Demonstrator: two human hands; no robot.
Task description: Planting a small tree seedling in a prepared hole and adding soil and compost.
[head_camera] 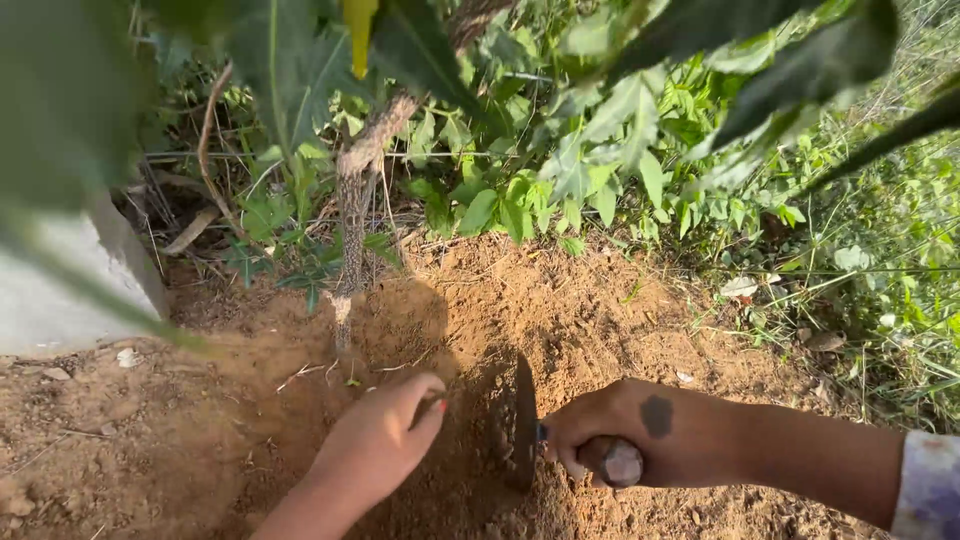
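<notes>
Right hand: the right hand (640,430) is clenched around the wooden handle (618,462) of a trowel, reaching in from the right.
Trowel: its dark blade (522,425) stands on edge in the loose soil, between the two hands – just left of the right fist.
Left hand: the left hand (385,440) rests on the soil near the middle, fingers curled loosely and pressed to the earth, grasping nothing that shows.
Soil: brown dug soil (560,310) fills the near ground.
Stem: a rough thin stem (352,215) rises from the soil, far and left of the hands.
Greenery: leafy weeds (600,170) crowd the far side and right.
Wall: a pale concrete edge (50,290) sits at far left.
</notes>
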